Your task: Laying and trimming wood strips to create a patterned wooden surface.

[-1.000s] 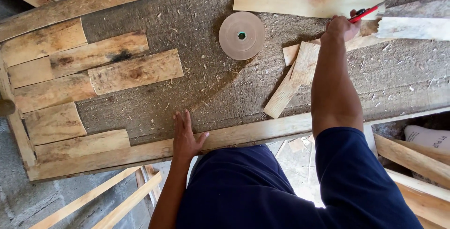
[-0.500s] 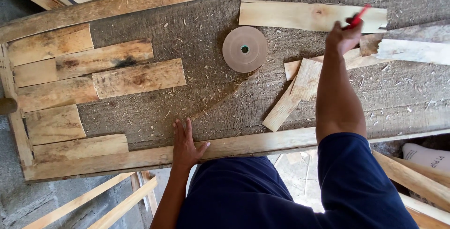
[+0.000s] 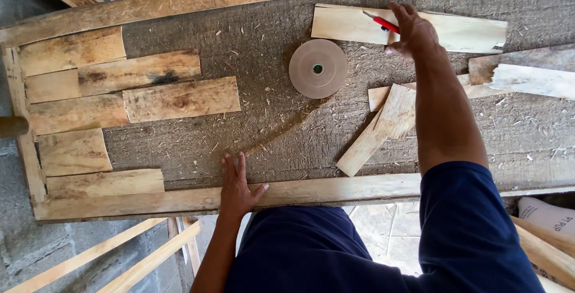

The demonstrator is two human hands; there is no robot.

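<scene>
Hands: left (image 3: 235, 186) flat on bench edge (image 3: 335, 189) | right (image 3: 413, 29) gripping red pencil (image 3: 384, 24)

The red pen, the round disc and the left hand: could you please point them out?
Red pen (image 3: 385, 24), head view, on its red barrel.
Disc (image 3: 317, 69), head view, near its centre hole.
Left hand (image 3: 236, 188), head view, on its back.

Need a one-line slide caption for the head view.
Right hand holds a red pen over a pale plank; left hand flat on the workbench.
</scene>
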